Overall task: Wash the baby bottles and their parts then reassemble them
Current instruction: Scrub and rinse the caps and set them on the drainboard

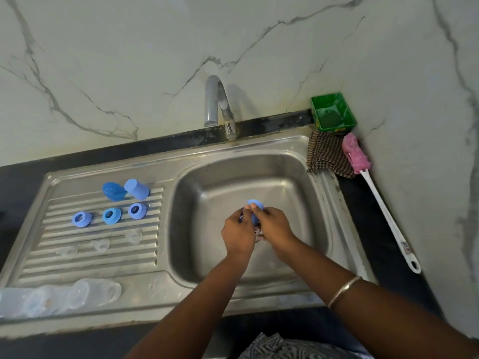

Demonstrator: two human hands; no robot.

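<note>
Centrally, a blue bottle cap point(255, 206) is held over the steel sink basin point(207, 182), gripped from both sides by the curled fingers of the left hand point(238, 232) and right hand point(275, 225); it protrudes at their 12 o'clock. At 9 o'clock, on the ribbed drainboard point(98, 257), two caps point(125, 190), three blue collar rings point(110, 215) and clear teats point(99, 246) are laid out. Clear bottles point(59, 299) lie at 8 o'clock. A tap point(220, 107) stands at 12 o'clock before a marble wall point(129, 60); a pink bottle brush point(363, 174) lies at 3 o'clock.
</note>
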